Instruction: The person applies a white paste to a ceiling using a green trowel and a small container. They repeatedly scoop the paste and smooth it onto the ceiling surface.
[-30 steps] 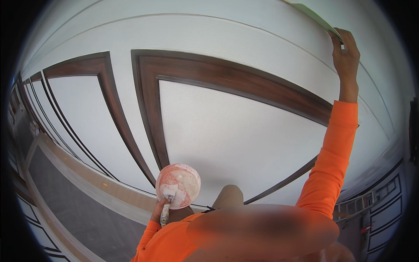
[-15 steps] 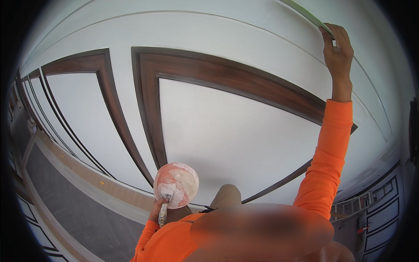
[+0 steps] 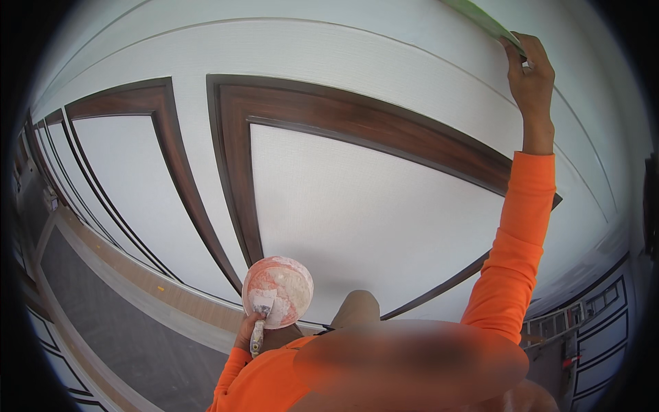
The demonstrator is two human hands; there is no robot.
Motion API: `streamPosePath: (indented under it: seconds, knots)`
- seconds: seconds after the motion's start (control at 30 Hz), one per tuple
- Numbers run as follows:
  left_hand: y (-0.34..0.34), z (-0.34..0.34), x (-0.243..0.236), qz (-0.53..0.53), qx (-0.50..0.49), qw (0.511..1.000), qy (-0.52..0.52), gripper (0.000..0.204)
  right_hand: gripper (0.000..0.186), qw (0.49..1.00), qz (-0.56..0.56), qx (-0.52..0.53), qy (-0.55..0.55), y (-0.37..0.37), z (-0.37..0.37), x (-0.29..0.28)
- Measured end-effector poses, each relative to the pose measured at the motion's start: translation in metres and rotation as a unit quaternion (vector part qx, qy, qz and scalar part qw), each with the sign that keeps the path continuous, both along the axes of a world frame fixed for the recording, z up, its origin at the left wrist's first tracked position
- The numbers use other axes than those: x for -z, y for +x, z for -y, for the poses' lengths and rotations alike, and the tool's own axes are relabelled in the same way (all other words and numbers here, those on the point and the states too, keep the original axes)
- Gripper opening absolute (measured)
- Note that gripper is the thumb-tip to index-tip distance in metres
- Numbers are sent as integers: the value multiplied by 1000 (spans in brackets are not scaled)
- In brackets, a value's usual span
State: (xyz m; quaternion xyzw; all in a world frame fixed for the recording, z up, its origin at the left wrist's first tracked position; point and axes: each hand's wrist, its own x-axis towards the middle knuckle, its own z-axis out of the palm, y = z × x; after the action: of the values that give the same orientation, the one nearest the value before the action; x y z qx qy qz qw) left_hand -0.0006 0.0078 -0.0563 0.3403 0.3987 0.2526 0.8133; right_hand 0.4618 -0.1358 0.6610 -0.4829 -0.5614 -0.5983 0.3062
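My right hand (image 3: 530,81) is raised high on an orange-sleeved arm, its fingers closed on the end of a strip of green tape (image 3: 484,18) that runs along a seam of the white wall (image 3: 357,206). Low down, my left hand (image 3: 248,334) grips a round orange bowl smeared with white filler (image 3: 278,291), together with a small putty knife (image 3: 259,328) whose blade lies against the bowl. The bowl sits close to my chest, in front of the wall's lower edge.
White wall panels are framed by dark brown wood trim (image 3: 357,123). A grey floor with a tan border strip (image 3: 117,302) lies at lower left. Dark panelled doors or cabinets (image 3: 597,336) stand at lower right.
My right hand has shifted a little along the upper seam, and more of the green tape shows beside it. The left hand and bowl stay in place.
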Motion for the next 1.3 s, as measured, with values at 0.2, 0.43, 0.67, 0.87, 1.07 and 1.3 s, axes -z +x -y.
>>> streamPosePath:
  seconds: [0.2,0.43,0.67,0.87,1.07,1.3]
  knots:
    - [-1,3,-30,-41,24,999,5,37,15,1000,-16,13,2,10,12,3]
    - [1,-2,-12,-20,26,999,-8,35,15,999,-25,33,10,12,26,1]
    - [5,2,4,27,-42,999,6,47,15,997,-42,60,21,21,37,11]
    - [-1,-3,-29,-18,59,998,-3,50,17,995,-57,64,51,20,66,25]
    - [-8,-8,2,11,39,999,-11,53,28,966,-231,-107,32,-6,25,47]
    - [5,4,-22,42,-22,999,5,54,38,941,-308,-139,11,-28,-14,58]
